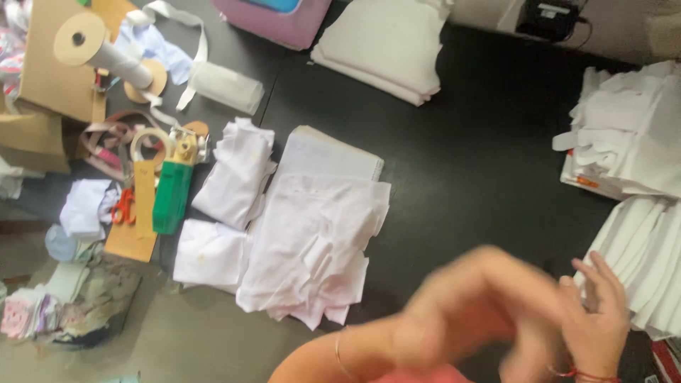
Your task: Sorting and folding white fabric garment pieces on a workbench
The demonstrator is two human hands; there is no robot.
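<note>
The left hand (pixel 475 312) sweeps across the lower frame, too blurred by motion to tell whether it is open, closed or holding anything; a thin bangle shows at its wrist. Just beyond it the right hand (pixel 599 323) rests with fingers spread and relaxed on the edge of the stacked white fabric strips (pixel 649 262), grasping nothing firmly, as if steadying or counting the layers. Past that hand sits a higher pile of cut white pieces (pixel 628 131). Well to the left of both hands, a loose heap of white cloth pieces (pixel 312 241) lies on the black table (pixel 468 170), with a green tool (pixel 172 195) and orange scissors (pixel 125 208) farther left.
</note>
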